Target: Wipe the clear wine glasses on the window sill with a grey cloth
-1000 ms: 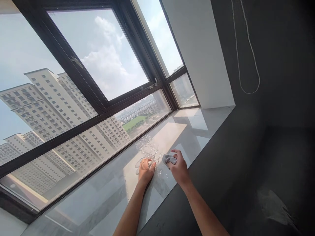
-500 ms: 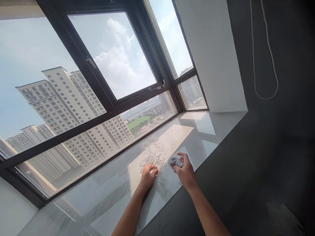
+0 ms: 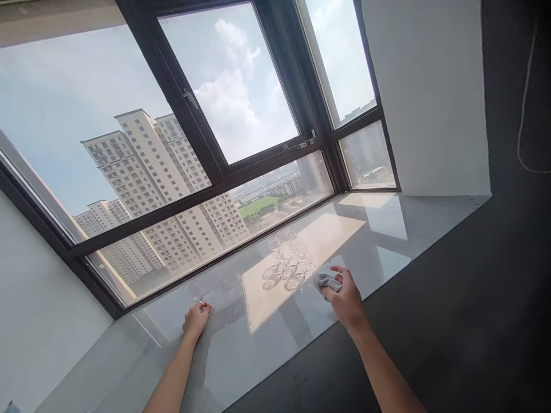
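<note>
My left hand point(image 3: 197, 321) is closed at the left part of the glossy windowsill point(image 3: 232, 355). Its fingers pinch the lower part of a clear stemmed glass point(image 3: 196, 291), whose bowl shows only faintly against the sill. A bunched grey cloth point(image 3: 326, 284) is gripped in my right hand point(image 3: 348, 299), above the sill near its front edge. Between the hands, in a sunlit patch, stands a cluster of several clear stemmed glasses point(image 3: 286, 261). Their round bases overlap in view, and the right hand is apart from them.
Behind the sill rises a dark-framed window point(image 3: 172, 215) with a handle point(image 3: 190, 98). White walls point(image 3: 426, 103) close in both ends. In front, the sill's edge drops to a dark area, and a looped cord point(image 3: 523, 115) hangs at the far right.
My left hand has moved left from the cluster, carrying a stemmed glass away from it. My right hand keeps the cloth near the cluster. The view has shifted left.
</note>
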The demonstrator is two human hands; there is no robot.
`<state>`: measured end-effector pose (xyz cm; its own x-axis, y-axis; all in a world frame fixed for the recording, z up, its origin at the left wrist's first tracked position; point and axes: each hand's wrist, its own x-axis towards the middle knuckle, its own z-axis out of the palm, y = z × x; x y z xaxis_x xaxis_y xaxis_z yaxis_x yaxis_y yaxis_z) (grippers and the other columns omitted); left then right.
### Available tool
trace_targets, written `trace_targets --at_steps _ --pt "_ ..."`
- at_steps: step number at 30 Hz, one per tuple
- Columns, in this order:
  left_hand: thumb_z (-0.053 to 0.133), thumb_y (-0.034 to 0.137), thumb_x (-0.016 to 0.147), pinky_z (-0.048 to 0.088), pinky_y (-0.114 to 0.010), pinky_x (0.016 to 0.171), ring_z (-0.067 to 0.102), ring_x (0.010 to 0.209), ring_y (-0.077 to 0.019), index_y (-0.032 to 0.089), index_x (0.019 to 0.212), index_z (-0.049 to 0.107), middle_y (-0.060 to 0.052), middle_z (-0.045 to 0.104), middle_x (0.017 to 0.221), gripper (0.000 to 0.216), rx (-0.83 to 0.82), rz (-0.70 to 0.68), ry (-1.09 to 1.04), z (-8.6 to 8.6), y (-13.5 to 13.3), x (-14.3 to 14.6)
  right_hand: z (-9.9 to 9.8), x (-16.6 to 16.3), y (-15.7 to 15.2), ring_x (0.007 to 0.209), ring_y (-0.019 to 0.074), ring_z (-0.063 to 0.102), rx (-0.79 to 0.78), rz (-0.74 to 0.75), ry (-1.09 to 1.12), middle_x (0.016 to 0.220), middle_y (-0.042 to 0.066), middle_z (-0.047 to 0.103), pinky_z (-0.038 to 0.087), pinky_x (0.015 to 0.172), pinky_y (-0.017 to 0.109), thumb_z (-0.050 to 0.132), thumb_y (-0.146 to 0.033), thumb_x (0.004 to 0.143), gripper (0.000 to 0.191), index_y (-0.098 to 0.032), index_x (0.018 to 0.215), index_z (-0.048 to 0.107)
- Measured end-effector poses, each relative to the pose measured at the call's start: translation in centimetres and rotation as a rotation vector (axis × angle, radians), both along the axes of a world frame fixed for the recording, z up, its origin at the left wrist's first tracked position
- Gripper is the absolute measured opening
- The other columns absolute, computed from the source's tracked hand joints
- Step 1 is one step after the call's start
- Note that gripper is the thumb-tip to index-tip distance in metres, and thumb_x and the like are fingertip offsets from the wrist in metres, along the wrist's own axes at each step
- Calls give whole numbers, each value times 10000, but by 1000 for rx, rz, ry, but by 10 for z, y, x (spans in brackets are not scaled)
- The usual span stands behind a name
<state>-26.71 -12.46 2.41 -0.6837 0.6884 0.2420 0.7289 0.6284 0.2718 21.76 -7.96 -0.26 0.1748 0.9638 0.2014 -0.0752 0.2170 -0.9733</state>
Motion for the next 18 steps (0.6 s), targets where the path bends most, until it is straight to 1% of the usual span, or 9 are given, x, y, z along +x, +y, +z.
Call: trace_targets --at_steps 4,6,7,9,11,13,15,16,18 --pt "449 547 864 481 -474 936 561 1209 -364 224 1074 654 -144 622 1299 436 1 82 21 4 5 4 3 -1 -2 714 193 602 5 7 -23 911 34 617 442 628 296 598 -352 731 501 -222 1202 485" --pt "453 556 850 481 -480 933 554 1223 -378 188 1154 620 -191 607 1303 506 41 169 36 3 0 13 4 -2 -1 707 192 595 3 4 -10 899 30 612 438 620 296 594 -344 729 494 -223 1195 482" --pt "450 549 848 488 -477 915 567 1203 -381 178 1159 616 -203 619 1274 511 52 214 33 2 -4 19 3 -3 0 698 190 589 4 3 -1 886 24 608 436 614 294 593 -342 727 491 -223 1190 480" --pt "439 503 852 500 -467 869 609 1114 -380 183 1048 650 -196 661 1155 430 43 242 29 -1 -15 35 3 -5 3 681 185 580 15 9 16 860 11 600 430 603 289 590 -339 722 490 -226 1185 478" --pt "429 430 859 493 -457 865 623 1040 -361 206 852 655 -165 677 1034 318 19 83 99 -4 -22 59 1 -7 5 678 183 578 28 9 24 850 2 594 425 601 285 591 -341 718 496 -230 1187 477" --pt "425 373 871 477 -435 918 613 1018 -313 219 792 625 -123 673 984 265 90 -266 219 -7 -21 92 1 -9 7 682 182 577 29 -6 22 848 -3 589 421 607 283 590 -338 708 500 -230 1184 482" --pt "428 333 880 472 -405 954 608 1003 -267 220 815 628 -95 666 959 239 112 -639 224 -8 -10 130 1 -10 7 676 178 569 23 -24 12 842 -7 580 414 609 280 581 -329 699 494 -229 1173 491" --pt "442 313 876 468 -396 973 602 1034 -254 222 882 646 -87 666 1007 223 101 -797 196 -9 -1 149 1 -11 7 670 175 564 22 -28 8 837 -10 576 410 606 278 576 -325 696 490 -228 1169 494" --pt "482 291 851 448 -398 1025 576 1125 -247 220 1022 668 -91 649 1142 262 97 -967 112 -8 22 186 1 -11 6 650 168 552 27 -28 8 822 -15 568 402 594 273 564 -319 694 484 -227 1165 496"
